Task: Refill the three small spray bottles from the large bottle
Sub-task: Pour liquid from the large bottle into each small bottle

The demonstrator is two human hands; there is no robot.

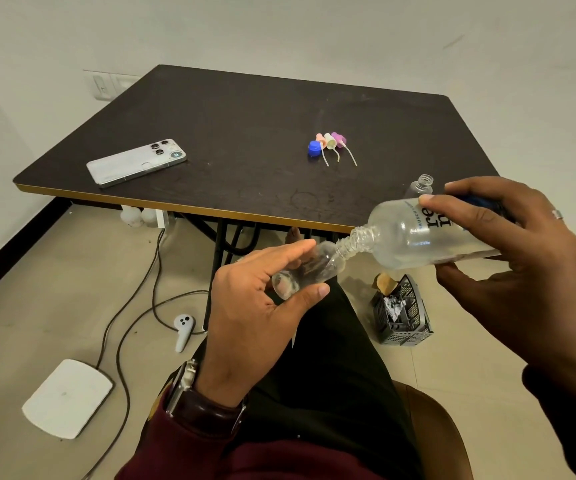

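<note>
We see the right hand [508, 258] gripping the large bottle [428, 233], tipped almost flat, its threaded mouth touching the mouth of a small bottle [309, 270]. The left hand [262, 299] holds that small bottle tilted, thumb and fingers curled round its clear body, out in front of the table [245, 109] edge and above the lap. A little clear liquid lies along the large bottle's lower side; how full the small one is we cannot tell. Another small bottle [420, 185] stands uncapped on the table behind the right hand. Further back lie a blue cap [313, 148] and three spray tops [333, 145] with tubes. A phone [137, 161] lies at the left.
</note>
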